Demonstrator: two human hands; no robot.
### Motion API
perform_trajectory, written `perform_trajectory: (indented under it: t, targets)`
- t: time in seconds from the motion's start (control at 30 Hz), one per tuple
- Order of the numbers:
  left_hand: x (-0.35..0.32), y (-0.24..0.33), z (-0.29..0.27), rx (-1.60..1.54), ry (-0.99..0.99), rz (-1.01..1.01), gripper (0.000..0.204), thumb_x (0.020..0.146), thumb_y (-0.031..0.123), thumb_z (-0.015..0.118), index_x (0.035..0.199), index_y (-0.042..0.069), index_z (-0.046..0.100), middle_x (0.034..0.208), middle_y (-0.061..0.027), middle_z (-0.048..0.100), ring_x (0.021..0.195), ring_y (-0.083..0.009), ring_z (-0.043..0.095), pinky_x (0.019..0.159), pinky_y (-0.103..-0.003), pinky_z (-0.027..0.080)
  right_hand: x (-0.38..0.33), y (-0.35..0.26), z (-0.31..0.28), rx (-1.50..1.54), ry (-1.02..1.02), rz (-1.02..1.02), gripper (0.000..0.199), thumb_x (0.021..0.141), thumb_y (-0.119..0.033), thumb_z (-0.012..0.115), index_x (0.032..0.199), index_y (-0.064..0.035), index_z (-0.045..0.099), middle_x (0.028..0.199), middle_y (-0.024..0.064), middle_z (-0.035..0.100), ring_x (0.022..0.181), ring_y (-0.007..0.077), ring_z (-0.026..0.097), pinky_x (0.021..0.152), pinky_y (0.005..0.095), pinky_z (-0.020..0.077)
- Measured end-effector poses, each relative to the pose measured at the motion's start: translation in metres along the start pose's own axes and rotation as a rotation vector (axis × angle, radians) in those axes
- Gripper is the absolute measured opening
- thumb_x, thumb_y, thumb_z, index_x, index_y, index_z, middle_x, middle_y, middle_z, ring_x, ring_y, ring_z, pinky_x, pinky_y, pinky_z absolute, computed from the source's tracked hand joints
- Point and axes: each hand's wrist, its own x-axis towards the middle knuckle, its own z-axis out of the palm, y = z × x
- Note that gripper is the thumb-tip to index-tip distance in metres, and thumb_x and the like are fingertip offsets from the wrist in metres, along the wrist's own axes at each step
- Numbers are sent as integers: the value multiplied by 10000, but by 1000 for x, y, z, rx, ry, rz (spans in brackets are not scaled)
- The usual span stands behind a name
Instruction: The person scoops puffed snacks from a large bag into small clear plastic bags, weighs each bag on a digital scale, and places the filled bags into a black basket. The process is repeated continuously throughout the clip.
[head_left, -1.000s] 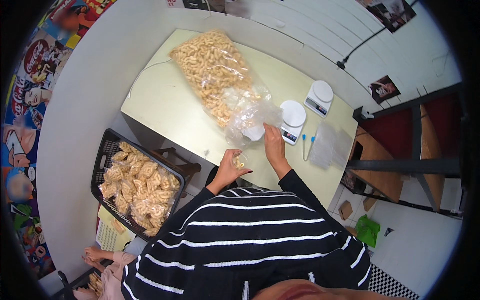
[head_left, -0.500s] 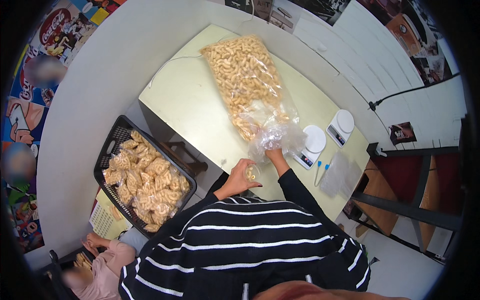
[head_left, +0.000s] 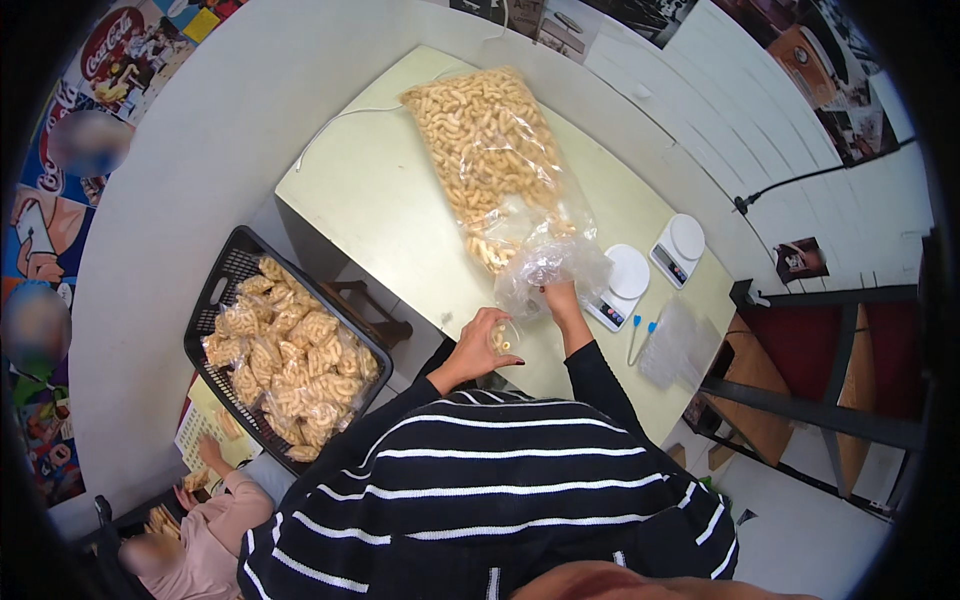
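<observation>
A large clear plastic bag (head_left: 490,150) full of curved, pale-orange puffed snacks lies on the table, its crumpled mouth toward me. My left hand (head_left: 480,348) is closed around a small clear cup (head_left: 504,338) with a few snack pieces inside, just in front of the bag's mouth. My right hand (head_left: 562,300) is at that loose plastic mouth, to the right of the cup. Crumpled film covers most of its fingers, so their grip cannot be made out.
Two white kitchen scales (head_left: 626,272) stand right of the bag. Beyond them lie blue-tipped tongs (head_left: 640,338) and flat clear bags (head_left: 675,345). A black crate (head_left: 236,262) of filled snack packets stands left of the table. Another person (head_left: 225,515) sits at lower left.
My right hand has shifted slightly up and right at the bag's mouth. The left hand with the cup has barely moved. At lower left the other person's hands have moved apart.
</observation>
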Motion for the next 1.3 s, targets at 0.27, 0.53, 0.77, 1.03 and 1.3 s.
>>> perform_trajectory:
  t: [0.27,0.53,0.77,1.03,1.3]
  targets:
    - [-12,11,17,71,-30,-9,775,597,326,898,1202,27,518,1168,-156,515,1116,-340,537,937,-404,451,-58,1,-36,272,122,0,200,955,-101,520,1053,-20,674,826,-6,610,679,63,504,598,213,434]
    - [-5,20,47,65,39,50,777,596,389,891,1173,28,517,1140,-161,528,1074,-349,549,899,-423,459,-101,21,-88,292,184,-28,233,965,-118,506,1099,-46,683,815,-36,578,663,53,465,601,203,399]
    - [12,17,72,116,127,114,807,581,374,898,1190,29,497,1135,-153,518,1102,-345,514,909,-433,433,-148,-6,-141,128,124,-105,237,950,-119,501,1080,-49,686,851,-37,616,677,47,433,620,193,379]
    - [14,40,88,168,101,211,833,552,323,906,1213,60,473,1151,-134,496,1131,-341,477,923,-446,385,-210,-83,-133,-538,128,-448,188,898,-52,520,974,18,677,903,140,665,840,279,598,794,383,470]
    - [12,39,91,51,161,248,811,547,289,912,1195,57,484,1120,-137,504,1087,-342,496,894,-436,404,-240,-123,-104,-862,160,-699,191,826,24,524,933,3,681,876,157,627,922,325,575,809,414,474]
